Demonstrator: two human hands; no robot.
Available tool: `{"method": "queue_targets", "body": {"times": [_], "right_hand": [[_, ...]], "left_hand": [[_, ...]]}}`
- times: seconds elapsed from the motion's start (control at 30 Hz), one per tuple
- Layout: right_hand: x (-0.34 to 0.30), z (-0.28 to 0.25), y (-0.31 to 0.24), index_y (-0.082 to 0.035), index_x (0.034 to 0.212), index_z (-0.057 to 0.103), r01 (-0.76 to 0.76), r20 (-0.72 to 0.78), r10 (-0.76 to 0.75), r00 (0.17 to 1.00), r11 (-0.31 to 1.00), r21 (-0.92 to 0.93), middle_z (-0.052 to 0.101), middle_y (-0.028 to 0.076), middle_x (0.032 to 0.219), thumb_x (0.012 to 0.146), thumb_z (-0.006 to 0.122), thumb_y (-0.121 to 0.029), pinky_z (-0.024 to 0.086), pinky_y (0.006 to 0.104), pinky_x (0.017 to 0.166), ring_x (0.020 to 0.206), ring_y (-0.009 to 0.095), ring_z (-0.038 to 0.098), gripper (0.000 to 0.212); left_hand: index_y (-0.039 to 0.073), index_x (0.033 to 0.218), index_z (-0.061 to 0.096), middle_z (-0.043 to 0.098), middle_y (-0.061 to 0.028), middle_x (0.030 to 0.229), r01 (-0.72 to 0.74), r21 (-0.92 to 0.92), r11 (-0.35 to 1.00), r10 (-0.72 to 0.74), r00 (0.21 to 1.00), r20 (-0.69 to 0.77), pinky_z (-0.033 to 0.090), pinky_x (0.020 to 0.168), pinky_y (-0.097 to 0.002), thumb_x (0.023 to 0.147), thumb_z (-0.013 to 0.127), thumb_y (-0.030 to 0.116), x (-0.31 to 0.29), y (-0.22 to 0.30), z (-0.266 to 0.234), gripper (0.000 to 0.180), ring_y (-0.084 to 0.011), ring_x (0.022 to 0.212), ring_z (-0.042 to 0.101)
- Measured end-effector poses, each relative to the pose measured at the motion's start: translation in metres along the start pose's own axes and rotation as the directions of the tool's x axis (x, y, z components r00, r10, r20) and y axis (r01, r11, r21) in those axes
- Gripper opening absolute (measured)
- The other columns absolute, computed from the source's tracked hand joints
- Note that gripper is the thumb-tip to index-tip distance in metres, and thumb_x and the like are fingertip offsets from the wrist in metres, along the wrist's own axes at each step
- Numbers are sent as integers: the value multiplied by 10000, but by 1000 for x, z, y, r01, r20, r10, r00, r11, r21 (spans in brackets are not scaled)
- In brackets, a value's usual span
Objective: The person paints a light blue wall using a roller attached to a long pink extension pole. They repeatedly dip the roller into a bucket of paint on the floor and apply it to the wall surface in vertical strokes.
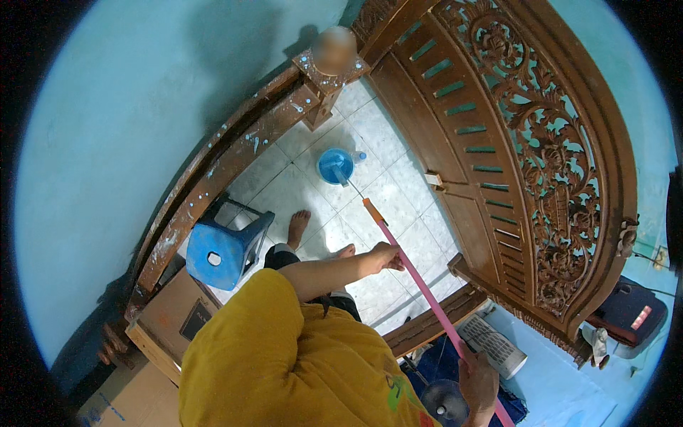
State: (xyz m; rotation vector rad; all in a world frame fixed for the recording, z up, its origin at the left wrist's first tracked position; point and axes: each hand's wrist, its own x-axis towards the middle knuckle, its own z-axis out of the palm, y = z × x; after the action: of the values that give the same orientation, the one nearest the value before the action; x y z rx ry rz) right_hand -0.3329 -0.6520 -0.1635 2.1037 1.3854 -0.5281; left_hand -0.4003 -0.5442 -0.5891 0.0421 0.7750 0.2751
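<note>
A long pink pole (427, 295) slants across the front of me, with an orange handle (371, 209) at its far end. From that handle a thin metal rod runs to what looks like a paint roller (341, 176), dipped into a blue bucket (325, 160) of light blue liquid on the floor. My left hand (384, 257) is closed round the pole's middle section. Lower down, my right hand (479, 384) grips the same pole near its rear end. A small clear container with a blue cap (361, 156) stands against the bucket's right side.
A carved wooden headboard (455, 142) rises on the right. At left a paint-spattered wooden rail (235, 142) runs along the blue wall. A blue plastic stool (220, 252) and a cardboard box (167, 313) stand near my left. Behind my right hand lie a fan (445, 402) and a white cylinder (494, 345).
</note>
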Motion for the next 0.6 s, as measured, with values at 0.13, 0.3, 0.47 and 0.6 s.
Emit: {"method": "queue_targets", "body": {"times": [0.13,0.3,0.47,0.6], "right_hand": [[7,22,1,-195,1261,651,96,-65,-100,993,993,-65,605,154,862,888,638,-164,526,470,675,761,368,650,375],[-19,30,6,-195,1330,599,136,-95,-135,986,991,2,591,132,816,925,619,-204,510,434,605,686,323,623,405],[-54,-10,-9,-195,1305,611,27,-29,-23,999,990,141,664,185,1084,956,566,-232,543,438,754,936,397,646,354],[-82,0,1,-175,1296,616,-23,-16,25,1000,997,72,665,195,1085,974,541,-245,535,454,769,952,381,652,338]], "left_hand": [[-79,842,621,661,-189,762,-23,-62,998,20,999,-39,632,630,-414,961,477,126,22,-6,-15,278,-284,646,686],[-100,856,613,670,-211,782,43,58,997,-41,998,-38,633,634,-401,966,459,135,-3,2,-13,302,-314,646,697],[-99,890,610,672,-216,822,88,58,994,-90,995,38,631,697,-398,991,439,136,-25,-12,6,308,-309,695,700],[-138,966,593,673,-256,850,81,151,985,-93,993,73,627,755,-430,994,486,174,-40,-29,13,331,-334,737,709]]}}
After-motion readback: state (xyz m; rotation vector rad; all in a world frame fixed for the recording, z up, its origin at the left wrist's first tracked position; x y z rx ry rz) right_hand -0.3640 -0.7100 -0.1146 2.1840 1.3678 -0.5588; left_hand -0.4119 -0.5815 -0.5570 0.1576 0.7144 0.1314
